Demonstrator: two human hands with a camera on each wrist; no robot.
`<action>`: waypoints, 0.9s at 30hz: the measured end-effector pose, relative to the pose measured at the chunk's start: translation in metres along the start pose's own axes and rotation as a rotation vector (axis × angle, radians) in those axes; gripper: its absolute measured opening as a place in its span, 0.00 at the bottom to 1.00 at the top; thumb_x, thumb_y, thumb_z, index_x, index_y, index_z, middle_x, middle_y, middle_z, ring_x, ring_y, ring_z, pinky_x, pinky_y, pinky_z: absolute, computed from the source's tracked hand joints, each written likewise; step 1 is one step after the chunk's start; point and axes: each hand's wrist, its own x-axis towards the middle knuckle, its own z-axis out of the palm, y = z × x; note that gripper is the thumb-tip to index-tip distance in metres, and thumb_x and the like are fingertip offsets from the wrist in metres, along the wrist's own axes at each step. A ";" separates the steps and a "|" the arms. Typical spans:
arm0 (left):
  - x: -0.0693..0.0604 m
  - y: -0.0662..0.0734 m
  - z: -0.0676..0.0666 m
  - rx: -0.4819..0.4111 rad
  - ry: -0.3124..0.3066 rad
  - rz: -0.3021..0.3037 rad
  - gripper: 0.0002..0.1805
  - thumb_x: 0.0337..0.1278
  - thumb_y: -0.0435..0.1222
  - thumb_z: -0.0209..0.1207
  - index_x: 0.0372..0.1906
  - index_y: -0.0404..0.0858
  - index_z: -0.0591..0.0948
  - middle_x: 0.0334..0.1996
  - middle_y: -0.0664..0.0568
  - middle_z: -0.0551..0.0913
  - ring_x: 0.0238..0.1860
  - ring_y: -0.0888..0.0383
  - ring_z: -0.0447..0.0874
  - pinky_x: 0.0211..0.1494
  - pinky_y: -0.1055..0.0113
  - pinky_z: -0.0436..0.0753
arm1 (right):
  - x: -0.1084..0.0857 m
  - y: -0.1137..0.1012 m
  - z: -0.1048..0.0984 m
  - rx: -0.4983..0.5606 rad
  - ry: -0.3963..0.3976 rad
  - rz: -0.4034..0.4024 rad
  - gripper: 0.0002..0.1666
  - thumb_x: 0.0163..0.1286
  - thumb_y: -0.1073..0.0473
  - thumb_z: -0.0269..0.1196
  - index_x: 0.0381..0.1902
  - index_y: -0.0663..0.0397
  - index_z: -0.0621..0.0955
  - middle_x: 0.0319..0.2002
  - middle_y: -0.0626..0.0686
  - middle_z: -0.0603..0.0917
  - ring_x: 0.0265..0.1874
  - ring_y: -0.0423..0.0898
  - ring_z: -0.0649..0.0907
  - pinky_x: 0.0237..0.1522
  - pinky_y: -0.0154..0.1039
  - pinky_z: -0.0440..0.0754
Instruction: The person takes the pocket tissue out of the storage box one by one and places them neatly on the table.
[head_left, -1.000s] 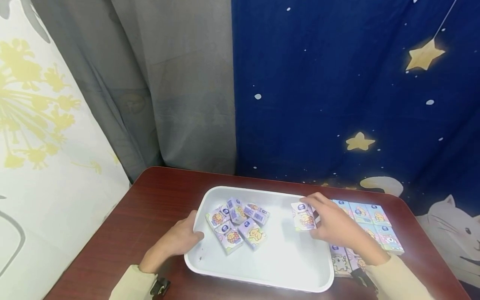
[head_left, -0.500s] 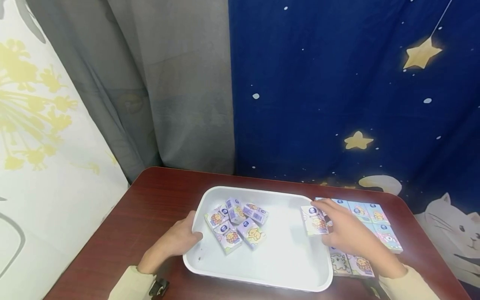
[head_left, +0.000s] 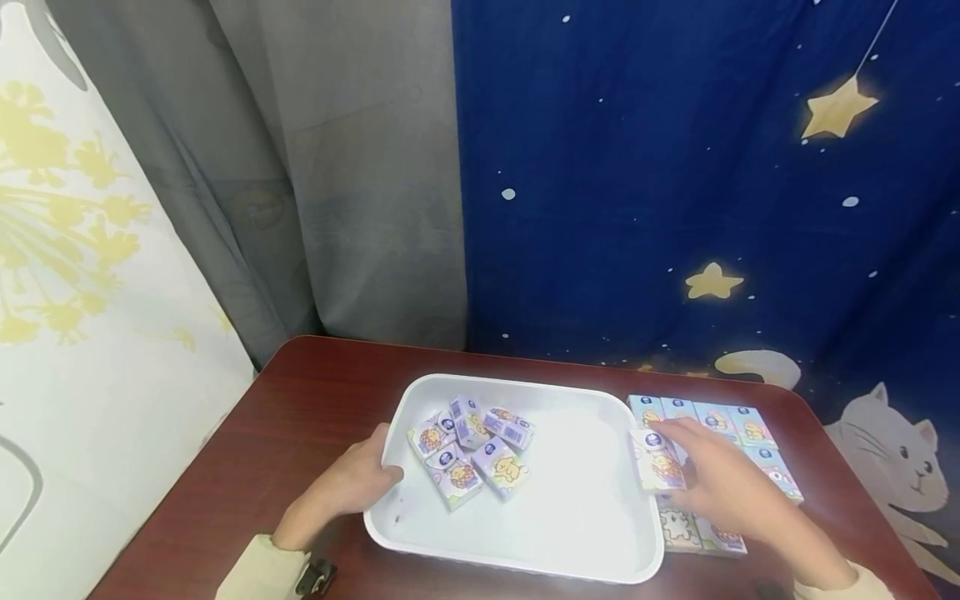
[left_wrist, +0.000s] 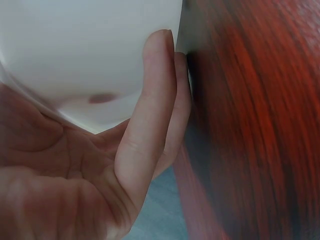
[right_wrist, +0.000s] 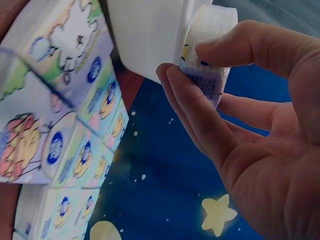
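One blue-logoed pack (head_left: 660, 463) in right fingers (right_wrist: 199, 107)

The right hand (head_left: 716, 482), with its cartoon-printed tissue pack (head_left: 657, 465), is now farther right and nearer the person: a second ago the pack showed over the inside of the white tray (head_left: 577, 492); now it overlaps the right rim. The far-left blue tissue pack (head_left: 646, 407) of the block beside the tray, hidden behind the hand then, now shows.
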 end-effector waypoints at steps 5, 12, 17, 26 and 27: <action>-0.001 0.000 0.000 -0.009 0.005 0.003 0.29 0.62 0.28 0.64 0.68 0.29 0.72 0.43 0.39 0.86 0.34 0.49 0.89 0.33 0.53 0.92 | -0.009 0.008 0.002 -0.005 0.024 -0.013 0.50 0.50 0.58 0.86 0.71 0.63 0.81 0.67 0.69 0.82 0.60 0.67 0.85 0.62 0.70 0.83; -0.002 0.000 0.000 -0.011 0.006 0.001 0.29 0.62 0.27 0.64 0.68 0.29 0.71 0.43 0.38 0.86 0.34 0.49 0.90 0.33 0.53 0.92 | -0.019 0.019 0.001 -0.008 -0.007 0.072 0.51 0.49 0.59 0.86 0.72 0.60 0.80 0.67 0.68 0.82 0.59 0.66 0.85 0.60 0.71 0.84; -0.002 0.001 -0.001 -0.005 0.007 0.010 0.29 0.61 0.28 0.64 0.67 0.29 0.72 0.43 0.39 0.86 0.34 0.49 0.89 0.34 0.53 0.92 | -0.026 0.031 0.001 0.005 -0.071 0.133 0.53 0.48 0.60 0.86 0.74 0.59 0.78 0.65 0.65 0.83 0.50 0.54 0.85 0.50 0.56 0.89; -0.002 0.002 0.000 -0.006 0.011 0.013 0.29 0.61 0.27 0.64 0.67 0.28 0.72 0.43 0.38 0.86 0.33 0.49 0.90 0.33 0.53 0.92 | -0.040 0.051 0.002 0.040 -0.135 0.218 0.49 0.55 0.60 0.85 0.73 0.58 0.77 0.55 0.54 0.86 0.44 0.48 0.83 0.40 0.39 0.85; -0.001 0.002 0.000 -0.007 0.011 0.013 0.29 0.61 0.27 0.64 0.67 0.28 0.72 0.43 0.38 0.86 0.33 0.49 0.90 0.32 0.53 0.92 | -0.042 0.053 0.003 0.039 -0.131 0.216 0.48 0.55 0.61 0.84 0.73 0.59 0.78 0.54 0.53 0.86 0.43 0.48 0.83 0.40 0.38 0.84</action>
